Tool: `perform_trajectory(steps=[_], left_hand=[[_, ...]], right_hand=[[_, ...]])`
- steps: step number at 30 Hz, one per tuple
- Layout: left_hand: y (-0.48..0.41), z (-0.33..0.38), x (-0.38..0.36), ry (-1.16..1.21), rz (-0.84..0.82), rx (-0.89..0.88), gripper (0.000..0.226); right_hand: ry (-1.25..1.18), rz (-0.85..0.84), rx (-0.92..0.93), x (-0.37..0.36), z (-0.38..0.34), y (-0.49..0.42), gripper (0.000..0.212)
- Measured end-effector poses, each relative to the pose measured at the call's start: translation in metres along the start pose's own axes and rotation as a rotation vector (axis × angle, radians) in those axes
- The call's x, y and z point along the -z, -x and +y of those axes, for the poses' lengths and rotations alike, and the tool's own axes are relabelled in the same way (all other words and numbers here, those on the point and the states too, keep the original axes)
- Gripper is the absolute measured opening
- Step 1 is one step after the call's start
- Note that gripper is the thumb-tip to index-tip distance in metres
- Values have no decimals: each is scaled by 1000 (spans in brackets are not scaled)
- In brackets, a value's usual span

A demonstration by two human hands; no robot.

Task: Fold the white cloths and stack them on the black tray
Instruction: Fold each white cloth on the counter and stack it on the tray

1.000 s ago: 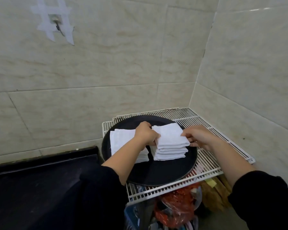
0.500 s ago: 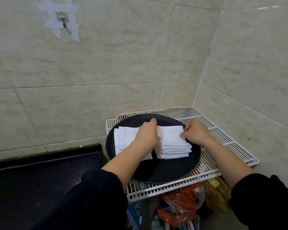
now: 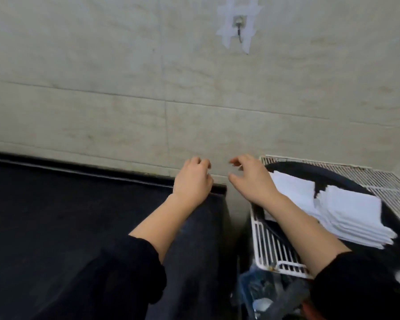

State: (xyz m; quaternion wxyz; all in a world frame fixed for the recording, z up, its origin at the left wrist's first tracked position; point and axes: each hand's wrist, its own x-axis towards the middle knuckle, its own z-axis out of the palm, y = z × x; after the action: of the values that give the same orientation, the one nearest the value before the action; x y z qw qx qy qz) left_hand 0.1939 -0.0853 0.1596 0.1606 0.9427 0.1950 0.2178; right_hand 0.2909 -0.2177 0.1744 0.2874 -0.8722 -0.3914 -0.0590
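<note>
Both hands held nothing: the left hand (image 3: 192, 181) hung over the corner of the black counter (image 3: 67, 215) with fingers loosely curled, and the right hand (image 3: 249, 179) was just beside it, fingers slack and parted. Half a second earlier both had pressed on the folded white cloths (image 3: 353, 218); now they had let go and swung left (the view swung too). The cloths lay in two stacks side by side on the black tray (image 3: 286, 166), itself on the wire rack (image 3: 383, 181). That stack looked settled, so another cloth was probably wanted, though none showed. Beyond, a taped hook (image 3: 238, 24) hung on the tiled wall.
</note>
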Motion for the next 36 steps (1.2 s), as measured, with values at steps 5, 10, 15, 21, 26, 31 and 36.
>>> perform_trajectory(steps=[5,10,15,21,26,31,36], left_hand=[[55,-118,37,-165,-166,182,30],[132,-247,88,-293,-258,389,34],[200,-351,154,-358,-202,564,35],[282,-453,234,-388,-142,825,35],[342,-515,290,-401,-94,1011,38],[398,-579,340,-394,-22,1202,41],[441,-646,385,-410,46,1374,37]], right_hand=[[111,-244,122,-99,-90,1,36],[183,-458,247,-204,-204,13,43],[167,-524,404,-283,-331,21,44],[143,-607,633,-354,-474,35,39],[104,-665,817,-401,-574,47,36],[90,-736,998,-452,-678,62,38],[64,-794,1161,-506,-780,69,43]])
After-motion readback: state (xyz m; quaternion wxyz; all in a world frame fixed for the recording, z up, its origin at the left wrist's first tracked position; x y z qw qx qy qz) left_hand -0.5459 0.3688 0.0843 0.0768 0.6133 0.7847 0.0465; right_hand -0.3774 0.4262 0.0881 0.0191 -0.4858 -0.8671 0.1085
